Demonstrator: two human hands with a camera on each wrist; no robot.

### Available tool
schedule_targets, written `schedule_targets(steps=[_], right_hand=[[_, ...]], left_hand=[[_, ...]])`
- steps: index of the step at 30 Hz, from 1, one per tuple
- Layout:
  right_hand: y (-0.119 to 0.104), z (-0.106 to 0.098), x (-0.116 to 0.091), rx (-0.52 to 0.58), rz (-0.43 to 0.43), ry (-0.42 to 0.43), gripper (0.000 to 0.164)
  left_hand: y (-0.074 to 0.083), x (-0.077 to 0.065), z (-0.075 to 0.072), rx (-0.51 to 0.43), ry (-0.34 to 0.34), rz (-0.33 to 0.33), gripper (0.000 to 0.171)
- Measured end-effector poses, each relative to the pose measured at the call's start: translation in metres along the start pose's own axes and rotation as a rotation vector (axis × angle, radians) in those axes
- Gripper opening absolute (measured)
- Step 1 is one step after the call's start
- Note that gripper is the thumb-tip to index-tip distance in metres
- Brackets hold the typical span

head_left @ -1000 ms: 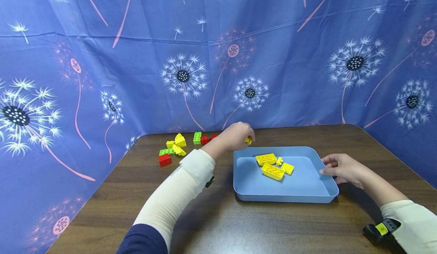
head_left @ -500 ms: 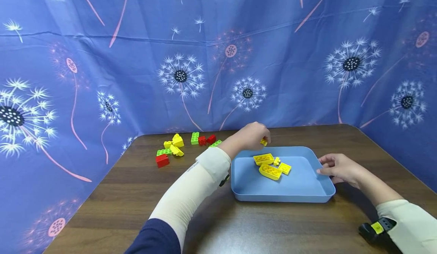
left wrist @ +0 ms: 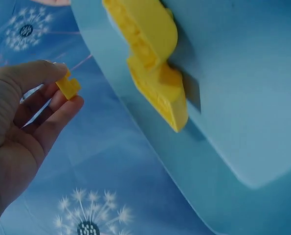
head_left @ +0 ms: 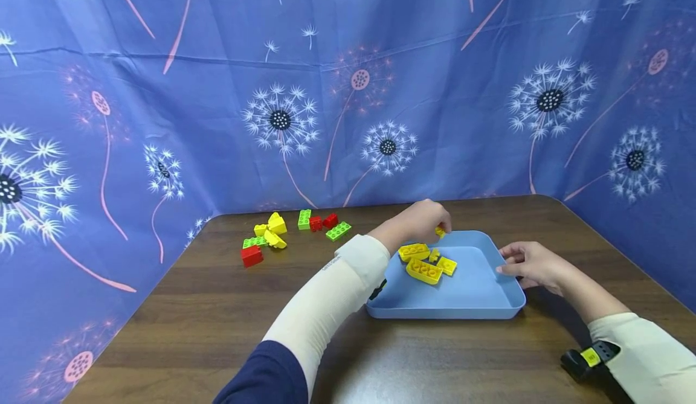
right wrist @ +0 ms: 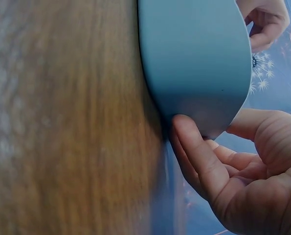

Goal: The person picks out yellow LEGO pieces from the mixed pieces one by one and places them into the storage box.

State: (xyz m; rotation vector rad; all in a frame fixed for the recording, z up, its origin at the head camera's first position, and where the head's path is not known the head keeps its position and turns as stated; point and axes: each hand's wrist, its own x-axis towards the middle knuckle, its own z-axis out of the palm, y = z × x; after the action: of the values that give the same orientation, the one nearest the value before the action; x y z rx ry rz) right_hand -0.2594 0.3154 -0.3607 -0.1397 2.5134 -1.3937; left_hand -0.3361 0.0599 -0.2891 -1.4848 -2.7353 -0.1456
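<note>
My left hand [head_left: 423,221] pinches a small yellow toy brick [left wrist: 68,88] between thumb and fingertips, over the back rim of a shallow blue tray [head_left: 467,289]. Inside the tray, toward its left side, lie two long yellow bricks, one behind [head_left: 414,252] and one in front [head_left: 424,272]. Beside them are a small yellow piece [head_left: 434,255] and a squarish yellow brick [head_left: 447,266]. At the tray's right wall my right hand [head_left: 535,265] grips the edge, thumb over the rim and fingers against the outside.
Loose bricks lie at the back left of the wooden table [head_left: 217,307]: a red brick [head_left: 252,256], a green one [head_left: 254,242] and several yellow pieces [head_left: 276,224]. Nearer the tray are two red bricks and two green ones [head_left: 338,231]. A blue dandelion-print cloth [head_left: 451,150] hangs behind.
My left hand has moved right with the small yellow brick, from beyond the tray's back left corner to over its back rim. The right hand keeps its grip on the tray.
</note>
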Motion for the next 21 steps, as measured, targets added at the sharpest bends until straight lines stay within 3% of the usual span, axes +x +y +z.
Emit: schedule_targets(steps=[6, 9, 12, 15, 17, 21], right_hand=[[-0.001, 0.000, -0.002, 0.003, -0.014, -0.002, 0.059], [-0.001, 0.001, -0.001, 0.009, -0.007, 0.000, 0.059], [0.000, 0.001, 0.000, 0.016, 0.001, 0.000, 0.059], [0.000, 0.001, 0.001, 0.019, 0.006, 0.006, 0.057], [0.000, 0.001, 0.001, 0.020, 0.002, 0.007, 0.055], [0.000, 0.001, 0.001, 0.011, 0.004, 0.008, 0.055]], left_hand=[[0.013, 0.012, 0.011, 0.023, -0.094, 0.011, 0.025], [0.018, 0.015, 0.017, 0.035, -0.134, 0.030, 0.016], [0.022, 0.019, 0.022, 0.029, -0.158, 0.044, 0.013], [0.026, 0.024, 0.027, 0.025, -0.177, 0.044, 0.028], [0.027, 0.026, 0.030, 0.025, -0.179, 0.028, 0.029], [0.030, 0.030, 0.035, 0.042, -0.184, -0.002, 0.021]])
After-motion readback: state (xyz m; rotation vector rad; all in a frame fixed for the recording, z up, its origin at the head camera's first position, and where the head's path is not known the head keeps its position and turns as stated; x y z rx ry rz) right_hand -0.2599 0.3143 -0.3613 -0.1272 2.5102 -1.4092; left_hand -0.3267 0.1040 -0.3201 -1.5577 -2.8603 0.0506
